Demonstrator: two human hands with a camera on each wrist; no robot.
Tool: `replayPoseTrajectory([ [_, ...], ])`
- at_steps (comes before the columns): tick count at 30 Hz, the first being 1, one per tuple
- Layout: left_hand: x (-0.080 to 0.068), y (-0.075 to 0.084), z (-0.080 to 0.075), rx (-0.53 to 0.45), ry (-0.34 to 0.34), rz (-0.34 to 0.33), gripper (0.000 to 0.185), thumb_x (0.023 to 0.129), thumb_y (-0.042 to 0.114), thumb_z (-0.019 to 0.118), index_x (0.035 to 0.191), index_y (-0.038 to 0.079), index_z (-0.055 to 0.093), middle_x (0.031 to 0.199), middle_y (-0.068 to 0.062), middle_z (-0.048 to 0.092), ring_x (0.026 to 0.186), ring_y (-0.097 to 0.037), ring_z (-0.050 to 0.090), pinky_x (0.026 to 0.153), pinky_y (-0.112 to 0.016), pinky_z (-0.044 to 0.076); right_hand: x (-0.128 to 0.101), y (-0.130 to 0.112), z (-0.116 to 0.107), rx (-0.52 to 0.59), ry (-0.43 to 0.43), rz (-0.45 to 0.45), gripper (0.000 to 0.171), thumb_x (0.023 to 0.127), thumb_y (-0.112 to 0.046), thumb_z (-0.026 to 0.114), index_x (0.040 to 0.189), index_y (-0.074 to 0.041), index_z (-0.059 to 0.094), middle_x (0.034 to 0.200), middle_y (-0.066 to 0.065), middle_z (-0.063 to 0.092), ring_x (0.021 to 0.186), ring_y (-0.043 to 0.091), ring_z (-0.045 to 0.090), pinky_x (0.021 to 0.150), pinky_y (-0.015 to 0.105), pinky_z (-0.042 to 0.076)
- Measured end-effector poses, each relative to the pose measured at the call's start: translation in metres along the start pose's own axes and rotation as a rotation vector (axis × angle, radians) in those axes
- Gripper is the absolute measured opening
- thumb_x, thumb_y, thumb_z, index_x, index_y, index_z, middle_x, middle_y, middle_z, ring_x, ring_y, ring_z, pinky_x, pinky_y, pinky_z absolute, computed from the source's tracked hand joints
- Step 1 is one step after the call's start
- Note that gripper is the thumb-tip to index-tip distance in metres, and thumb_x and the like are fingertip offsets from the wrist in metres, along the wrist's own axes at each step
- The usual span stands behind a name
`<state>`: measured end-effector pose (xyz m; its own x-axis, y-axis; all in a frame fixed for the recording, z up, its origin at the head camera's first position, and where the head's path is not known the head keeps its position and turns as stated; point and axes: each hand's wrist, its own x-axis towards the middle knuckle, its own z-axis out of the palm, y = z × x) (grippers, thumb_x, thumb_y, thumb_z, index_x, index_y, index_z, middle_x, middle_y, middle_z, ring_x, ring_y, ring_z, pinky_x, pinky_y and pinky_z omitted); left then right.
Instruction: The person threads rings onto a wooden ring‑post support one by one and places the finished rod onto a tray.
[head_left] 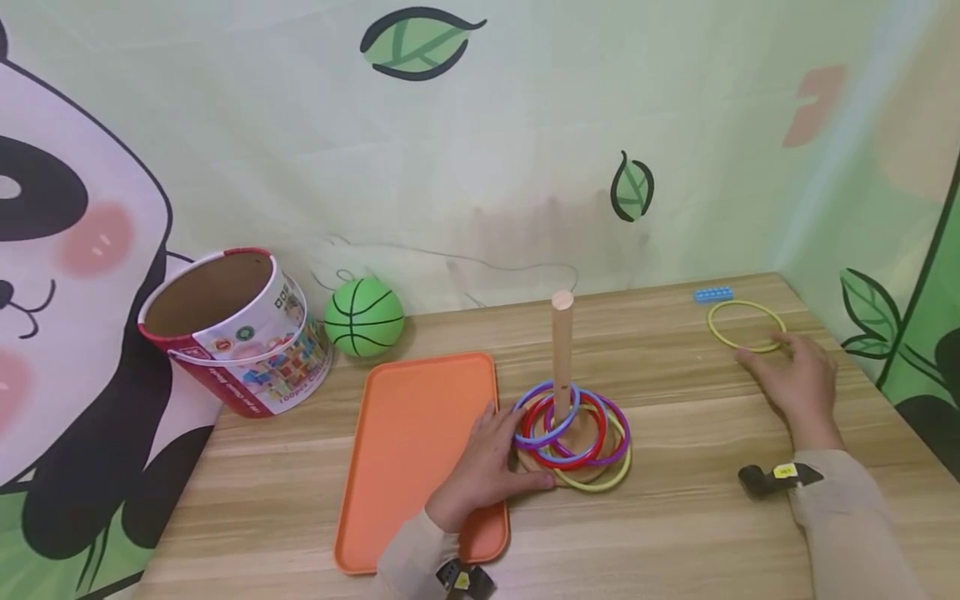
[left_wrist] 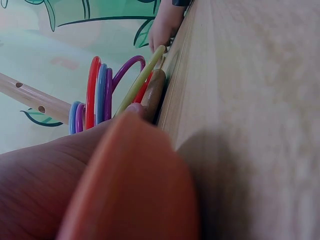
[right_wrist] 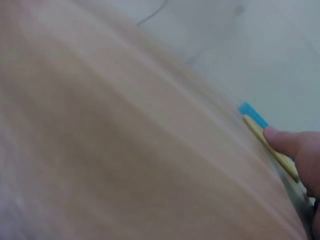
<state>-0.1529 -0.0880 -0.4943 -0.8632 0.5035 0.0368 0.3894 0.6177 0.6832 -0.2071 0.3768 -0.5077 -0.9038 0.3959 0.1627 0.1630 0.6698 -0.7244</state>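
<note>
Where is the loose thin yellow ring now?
In the head view, the loose thin yellow ring lies flat at the wooden table's far right, beside the small blue brick, at the right hand's fingertips.

Table (head_left: 675, 517): pale wood-grain, matt. Peg (head_left: 562, 350): bare wood, smooth. Stacked rings (head_left: 573, 429) and loose yellow ring (head_left: 746, 326): glossy plastic. Tray (head_left: 408, 450): matt orange plastic. Bucket (head_left: 240, 329): printed cardboard. Ball (head_left: 364, 317): green rubbery. Backdrop (head_left: 525, 125): printed cloth.

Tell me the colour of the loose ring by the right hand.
Yellow ring, clearest in the head view, at the right hand's fingertips.
</note>
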Motion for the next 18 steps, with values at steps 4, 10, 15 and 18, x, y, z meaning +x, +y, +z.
replayPoseTrajectory([
  [4,0.0004,-0.0002,0.0005,0.001,-0.003,-0.011,0.110,0.081,0.056,0.088,0.164,0.008,0.035,0.171,-0.017,0.029,0.159,-0.049,0.006,0.128,-0.061,0.007,0.0021,0.0025,0.0018,-0.079,-0.019,-0.034,0.078,0.098,-0.052,0.069,0.140,0.011,0.054,0.144,0.039,0.045,0.136,0.061,0.032,0.114,0.068,0.024],
  [10,0.0007,-0.0006,0.0008,-0.001,-0.006,-0.013,0.110,0.080,0.056,0.088,0.164,0.009,0.035,0.171,-0.017,0.029,0.160,-0.048,0.006,0.128,-0.061,0.007,0.0004,0.0023,0.0018,-0.089,-0.003,-0.024,0.071,0.096,-0.050,0.074,0.128,0.012,0.060,0.133,0.034,0.053,0.129,0.056,0.042,0.114,0.066,0.025],
  [15,0.0004,-0.0008,0.0006,-0.002,-0.003,-0.008,0.110,0.080,0.054,0.089,0.164,0.009,0.035,0.171,-0.018,0.029,0.159,-0.049,0.006,0.128,-0.061,0.007,-0.0024,0.0005,-0.0008,-0.092,0.010,-0.011,0.066,0.092,-0.048,0.079,0.117,0.011,0.063,0.122,0.033,0.058,0.120,0.053,0.047,0.111,0.066,0.028],
  [18,0.0005,-0.0004,0.0005,0.000,-0.001,-0.006,0.110,0.080,0.054,0.089,0.164,0.009,0.035,0.171,-0.019,0.029,0.159,-0.049,0.006,0.128,-0.061,0.007,-0.0039,0.0001,-0.0021,-0.098,0.015,-0.024,0.062,0.092,-0.048,0.080,0.108,0.010,0.063,0.118,0.032,0.057,0.117,0.053,0.047,0.111,0.067,0.027],
])
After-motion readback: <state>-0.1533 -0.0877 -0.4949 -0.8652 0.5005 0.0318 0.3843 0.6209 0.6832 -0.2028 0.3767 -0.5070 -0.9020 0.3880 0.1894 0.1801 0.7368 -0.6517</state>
